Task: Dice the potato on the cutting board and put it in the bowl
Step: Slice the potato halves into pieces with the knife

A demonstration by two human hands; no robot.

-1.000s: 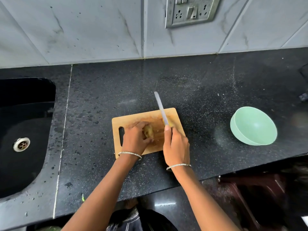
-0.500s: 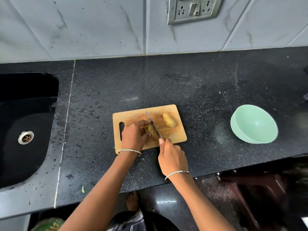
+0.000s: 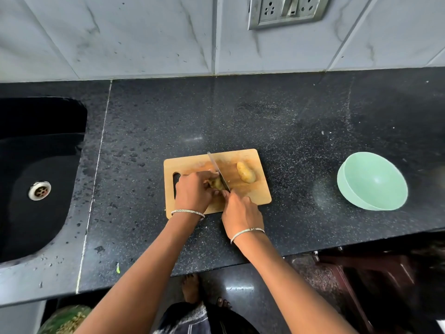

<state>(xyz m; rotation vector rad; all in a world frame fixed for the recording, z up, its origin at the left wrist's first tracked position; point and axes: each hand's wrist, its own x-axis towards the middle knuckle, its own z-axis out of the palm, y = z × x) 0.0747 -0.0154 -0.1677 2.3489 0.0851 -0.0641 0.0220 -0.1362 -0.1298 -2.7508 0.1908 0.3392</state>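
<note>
A wooden cutting board point(image 3: 192, 162) lies on the black counter. One potato half point(image 3: 245, 172) rests loose on the board's right part. My left hand point(image 3: 192, 192) grips the other potato piece point(image 3: 217, 183) near the board's middle. My right hand point(image 3: 240, 212) holds a knife point(image 3: 218, 171) by its hidden handle, with the blade lying across the held piece and pointing away from me. A mint-green bowl point(image 3: 372, 180) sits tilted and holding nothing, far to the right of the board.
A black sink point(image 3: 39, 179) with a metal drain lies to the left. A tiled wall with a socket plate point(image 3: 287, 10) stands behind the counter. The counter's front edge runs just below my wrists, and bare feet show on the floor.
The knife swung down from a raised position and now sits on the potato piece under my left hand. A cut half came into sight on the board's right side.
</note>
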